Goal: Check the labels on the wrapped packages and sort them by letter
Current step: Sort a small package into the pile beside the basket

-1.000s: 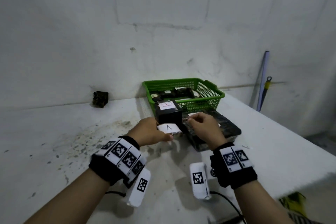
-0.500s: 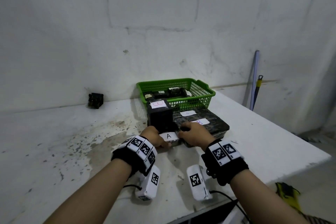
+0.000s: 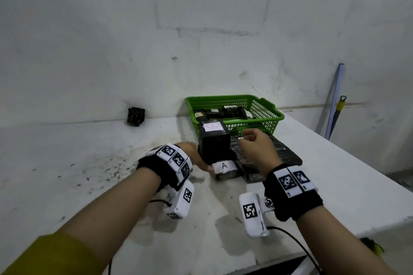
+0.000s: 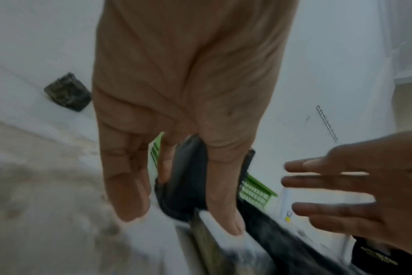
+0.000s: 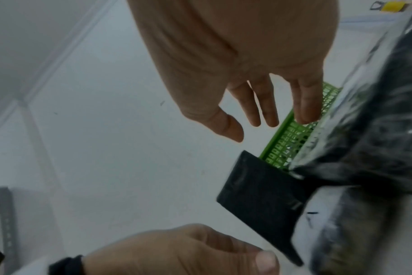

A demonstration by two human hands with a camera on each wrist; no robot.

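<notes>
White-labelled A package (image 3: 224, 168) sits on the table (image 3: 89, 163) before the B box (image 3: 214, 143), face up for reading; our left hand (image 3: 194, 154) steadies it with straight fingers, our right hand (image 3: 257, 147) hovers slack, empty.

We get dim, flat, cool light; soft shadows on the table (image 3: 67, 163); wrist views motion-blurred, head-view edges bend.

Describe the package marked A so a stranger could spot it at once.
Find the green basket at the back of the white table; a tall black box stands in front of it. The small package lies at that box's foot, on the side nearest the person. Unlike its neighbours, it is short and low, its white label reading A.
</notes>
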